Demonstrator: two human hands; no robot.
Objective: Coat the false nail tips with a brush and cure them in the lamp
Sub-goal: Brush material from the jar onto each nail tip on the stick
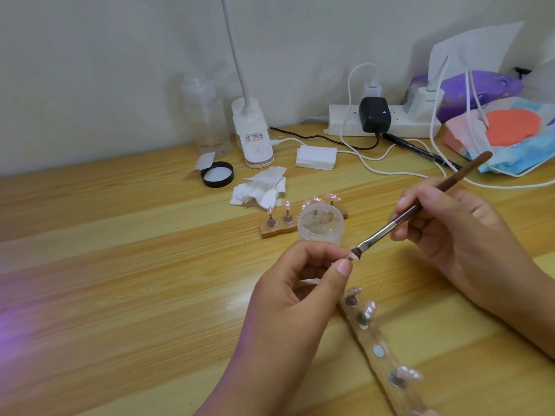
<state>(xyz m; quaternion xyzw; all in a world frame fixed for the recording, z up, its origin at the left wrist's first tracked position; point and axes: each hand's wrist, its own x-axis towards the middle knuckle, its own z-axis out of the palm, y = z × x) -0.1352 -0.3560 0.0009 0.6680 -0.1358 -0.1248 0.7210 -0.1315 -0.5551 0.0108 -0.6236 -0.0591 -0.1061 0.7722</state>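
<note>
Left hand [295, 295]: raised over the table [120, 265], thumb and fingers curled and pinching one pink tip [350, 256] at the fingertips. Whether they hold the tip itself or a stud under it cannot be told.

Right hand [450, 232]: closed in a pen grip on the brush [379, 234], fingers round the lower handle just above the metal ferrule.

Governing relation: the brush runs on a long slant, handle end far and right, bristles near and left. The bristles touch the held tip. The tip lies at the left fingertips, between the two hands, the left hand nearer. Judgement: coating is in progress on this tip. The stroke falls to the right hand while the left only steadies.

Jar [321, 225]: clear, open, standing just beyond the left fingers, within short reach of the brush.

Near strip [387, 340]: lies to the right of the left wrist and runs nearer and right. It carries several pink tips on studs, and one seat [379, 352] is bare. Judgement: the held tip probably belongs there.

Far block [277, 229]: left of the jar and partly behind it, with more tips upright.

Beyond: wipes [259, 189], a black lid [216, 174], a power strip [381, 121].

Curing lamp: not in view. A violet glow [12, 319] falls on the table at the left edge. Its source cannot be told.
</note>
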